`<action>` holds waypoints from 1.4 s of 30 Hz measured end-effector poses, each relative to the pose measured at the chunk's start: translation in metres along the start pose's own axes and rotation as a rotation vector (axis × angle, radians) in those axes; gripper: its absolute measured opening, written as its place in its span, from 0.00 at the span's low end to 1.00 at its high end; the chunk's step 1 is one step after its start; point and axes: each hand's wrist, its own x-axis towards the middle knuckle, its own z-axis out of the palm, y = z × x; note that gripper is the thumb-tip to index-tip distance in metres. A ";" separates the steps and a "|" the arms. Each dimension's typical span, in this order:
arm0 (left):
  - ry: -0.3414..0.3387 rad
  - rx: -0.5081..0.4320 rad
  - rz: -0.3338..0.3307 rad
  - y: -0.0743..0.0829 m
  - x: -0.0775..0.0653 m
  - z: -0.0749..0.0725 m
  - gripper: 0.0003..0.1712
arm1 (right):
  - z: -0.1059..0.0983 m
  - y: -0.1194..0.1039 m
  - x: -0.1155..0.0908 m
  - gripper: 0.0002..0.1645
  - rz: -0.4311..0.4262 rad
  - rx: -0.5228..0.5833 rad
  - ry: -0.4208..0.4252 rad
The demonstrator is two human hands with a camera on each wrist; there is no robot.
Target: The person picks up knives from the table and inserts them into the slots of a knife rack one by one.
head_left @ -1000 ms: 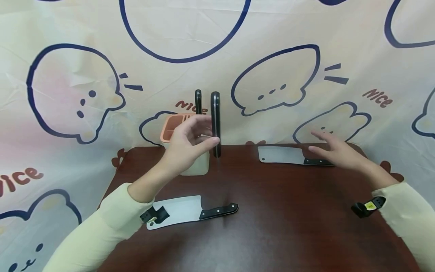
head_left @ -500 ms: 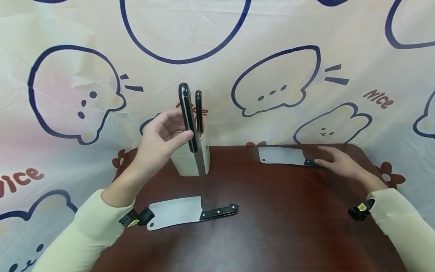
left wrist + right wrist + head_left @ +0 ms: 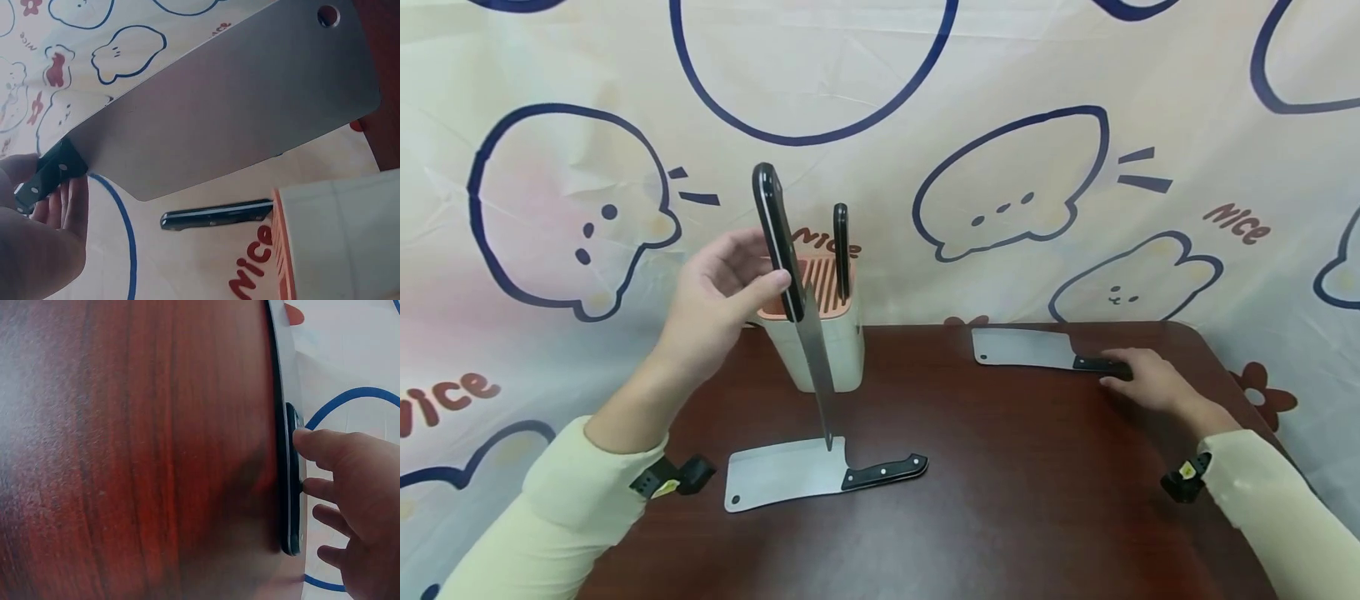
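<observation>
My left hand point(image 3: 711, 304) grips the black riveted handle of a cleaver point(image 3: 225, 106), pinched between thumb and fingers. This cleaver hangs blade down, edge-on to the head view, just left of and in front of the knife block point(image 3: 841, 358). Its lower end overlaps a second cleaver point(image 3: 786, 473) lying flat on the table, handle to the right. At the back right, a third cleaver point(image 3: 1022, 347) lies flat with its handle pointing right. My right hand point(image 3: 1153, 382) is over that handle point(image 3: 294, 487), fingertips right at it and not wrapped around it.
The cream block has an orange slotted top, and a black-handled knife point(image 3: 841, 242) stands in its right side. The dark brown table point(image 3: 1000, 500) ends at a patterned cloth point(image 3: 865, 67) behind.
My left hand has carried its cleaver left, from right of the block's front to its left, tilting the handle leftward. My right hand has lowered onto the back cleaver's handle.
</observation>
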 end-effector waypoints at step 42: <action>0.159 -0.232 0.024 0.037 0.086 -0.021 0.25 | 0.013 0.002 0.003 0.27 0.062 -0.165 -0.025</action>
